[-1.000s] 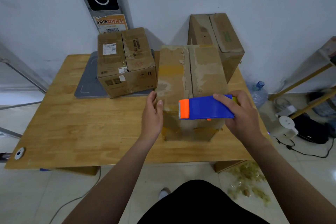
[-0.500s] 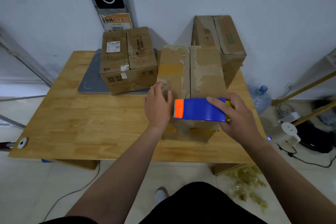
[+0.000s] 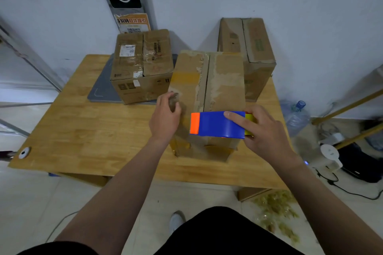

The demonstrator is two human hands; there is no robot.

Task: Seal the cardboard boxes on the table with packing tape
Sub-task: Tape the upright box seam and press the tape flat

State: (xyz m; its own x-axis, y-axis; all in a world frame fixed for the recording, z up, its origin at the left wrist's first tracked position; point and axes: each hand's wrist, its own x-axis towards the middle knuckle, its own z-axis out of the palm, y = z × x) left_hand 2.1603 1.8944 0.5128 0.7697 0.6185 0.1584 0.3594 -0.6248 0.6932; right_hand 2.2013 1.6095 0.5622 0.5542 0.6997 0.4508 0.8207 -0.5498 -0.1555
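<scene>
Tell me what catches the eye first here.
The bright blue and orange tape dispenser stands out, gripped by the right hand over the near end of the middle cardboard box. The left hand rests on that box's left flap. Behind stand a back-left box on a grey mat and a back-right box.

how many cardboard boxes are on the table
3: front box in the middle, under the tape dispenser; left box at the back on the grey mat; right box at the back by the wall. More could hide behind.
</scene>
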